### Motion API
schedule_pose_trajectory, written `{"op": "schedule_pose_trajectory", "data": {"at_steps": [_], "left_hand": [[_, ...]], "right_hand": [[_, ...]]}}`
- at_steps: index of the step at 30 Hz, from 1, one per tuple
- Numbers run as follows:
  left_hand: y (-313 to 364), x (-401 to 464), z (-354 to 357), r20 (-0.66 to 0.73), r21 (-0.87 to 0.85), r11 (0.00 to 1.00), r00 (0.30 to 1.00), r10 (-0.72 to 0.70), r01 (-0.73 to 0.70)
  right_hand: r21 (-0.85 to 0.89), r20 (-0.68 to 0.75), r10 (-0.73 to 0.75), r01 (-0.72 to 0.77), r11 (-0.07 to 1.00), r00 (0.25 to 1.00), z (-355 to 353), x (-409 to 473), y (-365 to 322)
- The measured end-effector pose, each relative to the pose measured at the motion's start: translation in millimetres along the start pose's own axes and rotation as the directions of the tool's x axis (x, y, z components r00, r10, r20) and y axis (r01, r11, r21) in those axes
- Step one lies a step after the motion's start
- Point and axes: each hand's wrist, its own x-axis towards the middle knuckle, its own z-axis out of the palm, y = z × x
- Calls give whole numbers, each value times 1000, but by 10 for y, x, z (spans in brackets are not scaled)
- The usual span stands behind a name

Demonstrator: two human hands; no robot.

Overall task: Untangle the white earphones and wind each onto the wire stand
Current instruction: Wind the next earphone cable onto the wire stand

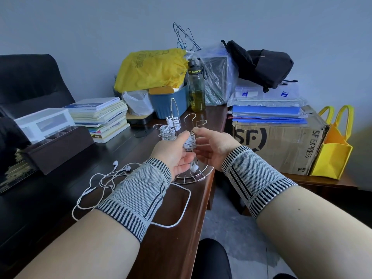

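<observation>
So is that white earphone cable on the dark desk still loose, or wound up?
Loose. The white earphone cable lies in open loops on the dark desk, its earbuds beside it, not on the wire stand.

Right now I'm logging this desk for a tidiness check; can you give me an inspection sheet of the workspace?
Surface: dark wooden desk, stand near its right edge.
Job's things: wire stand carries three wound earphone coils; one loose earphone set lies tangled at left.
Clutter: book stack, yellow bag, water bottle, black backpack.
Hands: left hand and right hand meet at the front coil; right fingers pinch its top.
Cables: loose white cable runs under the left forearm.
Surroundings: cardboard box, yellow tote, grey wall.
</observation>
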Motion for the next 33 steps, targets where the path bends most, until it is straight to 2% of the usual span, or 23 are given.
{"op": "schedule_pose_trajectory", "data": {"at_steps": [10, 20, 33], "left_hand": [[26, 9, -2, -19, -73, 997, 1000, 11, -12], [48, 75, 18, -106, -86, 994, 992, 62, -71], [41, 94, -9, -122, -72, 992, 988, 90, -99]], "right_hand": [[144, 7, -74, 72, 987, 997, 48, 10, 2], [149, -6, -101, 101, 984, 995, 67, 28, -26], [163, -34, -214, 217, 963, 976, 87, -14, -24]]}}
